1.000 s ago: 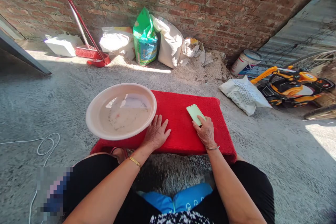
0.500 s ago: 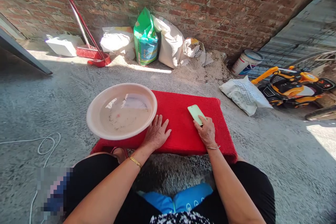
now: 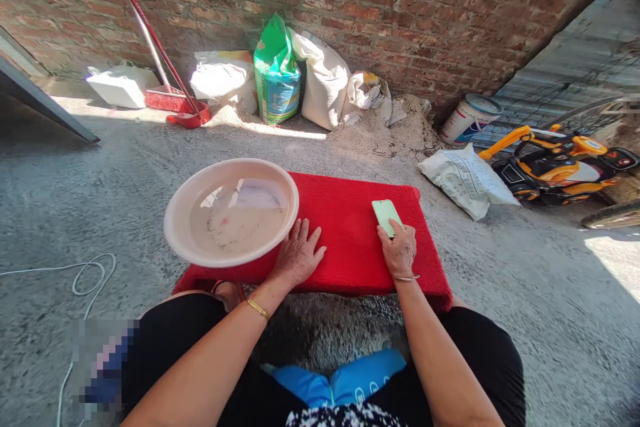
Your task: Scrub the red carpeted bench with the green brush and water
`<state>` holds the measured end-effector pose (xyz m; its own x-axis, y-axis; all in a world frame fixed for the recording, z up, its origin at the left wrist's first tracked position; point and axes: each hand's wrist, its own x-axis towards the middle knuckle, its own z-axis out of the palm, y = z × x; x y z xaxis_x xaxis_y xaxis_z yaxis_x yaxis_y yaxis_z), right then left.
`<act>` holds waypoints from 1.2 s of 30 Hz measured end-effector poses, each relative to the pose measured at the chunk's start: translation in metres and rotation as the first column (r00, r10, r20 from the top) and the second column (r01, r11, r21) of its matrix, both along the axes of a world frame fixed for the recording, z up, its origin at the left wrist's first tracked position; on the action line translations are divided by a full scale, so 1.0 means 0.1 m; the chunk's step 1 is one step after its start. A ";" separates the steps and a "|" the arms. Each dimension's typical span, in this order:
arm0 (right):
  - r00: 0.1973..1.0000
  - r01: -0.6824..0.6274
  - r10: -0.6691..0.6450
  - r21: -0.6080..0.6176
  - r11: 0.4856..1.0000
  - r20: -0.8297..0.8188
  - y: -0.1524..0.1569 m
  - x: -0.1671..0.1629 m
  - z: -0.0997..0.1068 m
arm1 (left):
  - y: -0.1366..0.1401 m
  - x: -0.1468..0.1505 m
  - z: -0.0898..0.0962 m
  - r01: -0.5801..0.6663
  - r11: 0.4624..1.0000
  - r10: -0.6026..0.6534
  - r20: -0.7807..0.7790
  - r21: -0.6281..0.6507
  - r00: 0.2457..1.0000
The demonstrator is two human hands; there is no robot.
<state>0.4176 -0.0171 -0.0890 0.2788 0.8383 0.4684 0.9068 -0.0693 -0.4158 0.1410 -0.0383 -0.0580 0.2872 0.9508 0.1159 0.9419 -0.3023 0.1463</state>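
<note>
My right hand (image 3: 399, 249) is closed on a pale green phone (image 3: 384, 212) over the right part of the red-covered table (image 3: 345, 213). The phone's lower end is hidden by my fingers. My left hand (image 3: 299, 253) lies flat with fingers spread on the red cloth, its fingertips by the rim of a wide pale pink basin (image 3: 173, 233). The basin stands on the left of the table and reaches past its edge. Clear water with small dark specks and a reddish spot shows in it.
Along the brick wall stand a broom and red dustpan (image 3: 190, 117), a green bag (image 3: 277, 83) and a white sack (image 3: 324, 83). At right are a bucket (image 3: 467, 121), a printed sack (image 3: 465, 177) and a yellow-black ride-on toy (image 3: 565, 163). A white cable (image 3: 95, 280) lies at left.
My right hand has moved a little to the right with the phone in it. My left hand and the basin have stayed in place.
</note>
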 end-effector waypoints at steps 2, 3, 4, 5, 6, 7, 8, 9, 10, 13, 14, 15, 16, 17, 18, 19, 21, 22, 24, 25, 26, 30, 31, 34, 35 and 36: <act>0.996 0.069 -0.067 0.029 0.997 -0.054 0.02 0.04 -0.02 | 0.00 0.00 0.00 -0.001 1.000 0.001 -0.007 0.001 1.000; 0.996 0.050 -0.047 0.037 0.998 -0.075 0.02 0.04 -0.02 | 0.00 0.00 0.00 0.000 1.000 0.000 -0.009 0.003 1.000; 0.996 0.003 0.000 0.041 0.999 -0.089 0.02 0.05 -0.02 | 0.00 0.00 -0.01 0.000 1.000 0.000 -0.008 0.005 1.000; 0.993 -0.065 0.069 0.041 0.997 -0.098 0.01 0.04 -0.02 | 0.01 0.00 -0.01 0.001 1.000 -0.001 -0.005 0.007 1.000; 0.983 -0.149 0.152 0.036 0.988 -0.101 0.00 0.02 -0.02 | 0.01 0.00 -0.02 0.001 1.000 -0.001 -0.003 0.008 1.000; 0.966 -0.238 0.240 0.025 0.971 -0.097 -0.01 0.00 -0.02 | 0.01 0.00 -0.02 0.003 1.000 -0.003 -0.001 0.010 1.000; 0.944 -0.319 0.319 0.009 0.948 -0.086 -0.01 -0.01 -0.02 | 0.01 0.00 -0.03 0.003 1.000 -0.003 0.000 0.012 1.000; 0.924 -0.378 0.377 -0.009 0.926 -0.069 -0.02 -0.03 -0.02 | 0.01 0.00 -0.03 0.004 1.000 -0.004 0.002 0.014 1.000; 0.914 -0.404 0.403 -0.024 0.914 -0.046 -0.02 -0.03 -0.02 | 0.01 0.00 -0.03 0.004 1.000 -0.004 0.004 0.016 1.000; 0.972 -0.236 0.236 -0.001 0.972 0.009 0.01 0.02 -0.04 | 0.01 0.00 -0.04 0.003 1.000 -0.003 0.020 0.016 1.000; 0.992 -0.129 0.129 0.026 0.991 0.004 0.03 0.05 -0.05 | 0.01 0.01 -0.04 0.000 1.000 0.000 0.027 0.012 1.000; 0.999 -0.030 0.030 0.051 0.998 -0.010 0.04 0.07 -0.05 | 0.01 0.01 -0.04 -0.002 1.000 0.001 0.034 0.009 0.999; 0.999 0.042 -0.040 0.070 0.997 -0.030 0.04 0.09 -0.05 | 0.01 0.01 -0.03 -0.003 1.000 0.003 0.040 0.006 0.999; 0.996 0.074 -0.070 0.082 0.994 -0.049 0.03 0.08 -0.05 | 0.00 0.01 -0.03 -0.003 1.000 0.003 0.046 0.003 0.999; 0.996 0.065 -0.060 0.087 0.994 -0.061 0.02 0.05 -0.04 | 0.00 0.01 -0.03 -0.004 1.000 0.004 0.051 0.001 0.999; 0.998 0.025 -0.019 0.088 0.996 -0.064 -0.01 -0.01 -0.04 | 0.00 0.01 -0.03 -0.003 1.000 0.003 0.056 -0.001 0.998; 0.993 -0.095 0.101 0.086 0.992 -0.061 -0.08 -0.18 -0.05 | 0.00 0.01 -0.03 -0.005 1.000 0.005 0.066 -0.001 0.998; 0.986 -0.154 0.159 0.081 0.985 -0.059 -0.11 -0.28 -0.06 | 0.00 0.01 -0.04 -0.006 1.000 0.006 0.070 0.000 0.997; 0.971 -0.228 0.231 0.064 0.972 -0.054 -0.16 -0.44 -0.09 | 0.00 0.00 -0.05 -0.007 1.000 0.007 0.078 0.002 0.997; 0.970 -0.236 0.239 0.056 0.970 -0.051 -0.18 -0.49 -0.10 | 0.00 0.00 -0.05 -0.007 1.000 0.007 0.080 0.001 0.997; 0.973 -0.224 0.227 0.049 0.973 -0.048 -0.18 -0.52 -0.11 | 0.00 0.00 -0.05 -0.007 1.000 0.007 0.081 -0.001 0.997; 0.997 -0.060 0.064 0.068 0.996 -0.050 -0.15 -0.48 -0.10 | 0.00 0.00 -0.04 -0.003 1.000 0.006 0.086 -0.029 0.996; 0.998 -0.041 0.045 0.078 0.996 -0.050 -0.14 -0.47 -0.10 | 0.00 0.00 -0.03 -0.004 0.999 0.007 0.088 -0.036 0.996; 0.988 -0.142 0.147 0.103 0.984 -0.040 -0.15 -0.48 -0.08 | 0.00 0.00 -0.02 -0.004 0.999 0.007 0.096 -0.042 0.995; 0.975 -0.217 0.221 0.100 0.971 -0.030 -0.16 -0.49 -0.08 | 0.00 0.00 -0.02 -0.002 0.999 0.006 0.097 -0.040 0.995; 0.956 -0.292 0.294 0.089 0.952 -0.015 -0.17 -0.51 -0.08 | 0.00 0.00 -0.02 -0.002 0.999 0.005 0.098 -0.037 0.995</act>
